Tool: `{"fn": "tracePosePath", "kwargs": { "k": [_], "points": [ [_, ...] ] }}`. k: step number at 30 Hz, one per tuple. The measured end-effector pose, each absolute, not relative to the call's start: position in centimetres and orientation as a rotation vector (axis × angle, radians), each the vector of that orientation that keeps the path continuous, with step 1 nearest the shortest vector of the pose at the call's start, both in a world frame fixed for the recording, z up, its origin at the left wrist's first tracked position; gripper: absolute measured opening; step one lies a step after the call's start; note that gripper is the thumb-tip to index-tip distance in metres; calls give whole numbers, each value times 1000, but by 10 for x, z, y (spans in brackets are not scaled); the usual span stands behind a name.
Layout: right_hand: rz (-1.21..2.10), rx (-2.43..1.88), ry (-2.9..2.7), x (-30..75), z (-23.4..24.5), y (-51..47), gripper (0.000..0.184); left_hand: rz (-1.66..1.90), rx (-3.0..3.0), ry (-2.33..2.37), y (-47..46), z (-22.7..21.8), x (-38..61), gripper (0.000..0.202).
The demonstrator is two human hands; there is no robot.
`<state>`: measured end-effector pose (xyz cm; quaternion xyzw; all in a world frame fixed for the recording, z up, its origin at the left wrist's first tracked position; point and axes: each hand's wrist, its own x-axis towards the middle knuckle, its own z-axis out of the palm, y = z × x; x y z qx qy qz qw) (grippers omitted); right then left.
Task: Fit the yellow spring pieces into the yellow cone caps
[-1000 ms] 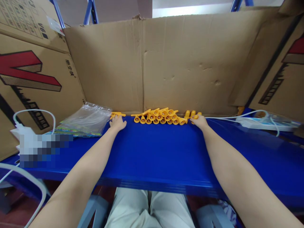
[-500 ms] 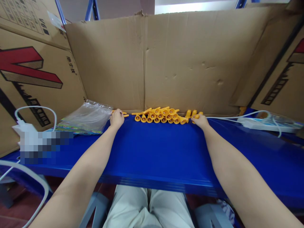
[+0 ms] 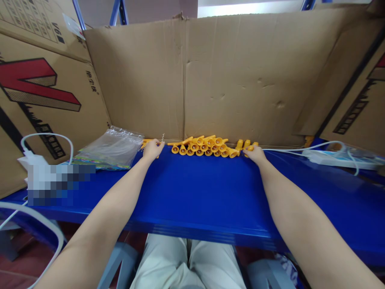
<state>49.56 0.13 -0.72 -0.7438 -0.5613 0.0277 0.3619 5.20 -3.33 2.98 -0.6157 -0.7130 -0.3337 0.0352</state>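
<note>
My left hand (image 3: pixel 153 150) pinches a thin metal spiral (image 3: pixel 163 137) that sticks up above the fingertips. Yellow plastic pieces (image 3: pixel 146 141) lie behind and under this hand, partly hidden by it. Over on the right, my right hand (image 3: pixel 255 153) has its fingers closed on a yellow plastic cap-like piece (image 3: pixel 249 148), at the end of a short row of upright yellow pieces (image 3: pixel 239 143). Between the hands lies a stack of yellow funnel-shaped pieces (image 3: pixel 207 147), wide mouths toward me, with something shiny inside several of them.
Clear plastic bags (image 3: pixel 110 148) lie left of my left hand. A tall cardboard wall (image 3: pixel 240 80) closes off the back of the blue table (image 3: pixel 198 192). White cables and a power strip (image 3: pixel 331 157) lie at right; a white plug (image 3: pixel 33 162) stands at left.
My left hand has shifted right from the yellow pieces, and a metal spiral now shows in its fingers. My right hand stays almost where it was, on the yellow piece.
</note>
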Motion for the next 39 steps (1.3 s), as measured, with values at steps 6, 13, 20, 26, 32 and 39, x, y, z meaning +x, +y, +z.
{"fn": "tracePosePath", "kwargs": {
  "k": [6,13,20,26,32,39],
  "points": [
    [96,-2078,-1438,493,-4,-3,8,-741,-1947,-2213,-35,26,48,37],
    [45,-2215,-1479,493,-4,-7,40,-749,-1999,-2343,-38,32,49,46],
    [67,-2270,-1525,491,-7,-7,61,-724,-2084,-2414,-43,34,51,43],
    [25,-2220,-1585,491,-9,-8,65,-728,-2028,-2501,-40,32,51,18],
    [150,-2353,-1595,487,0,-17,71,-720,-2028,-2449,-38,30,50,22],
    [97,-2330,-1667,495,-3,-19,72,-590,-1949,-2223,-34,25,53,34]
  ]
}}
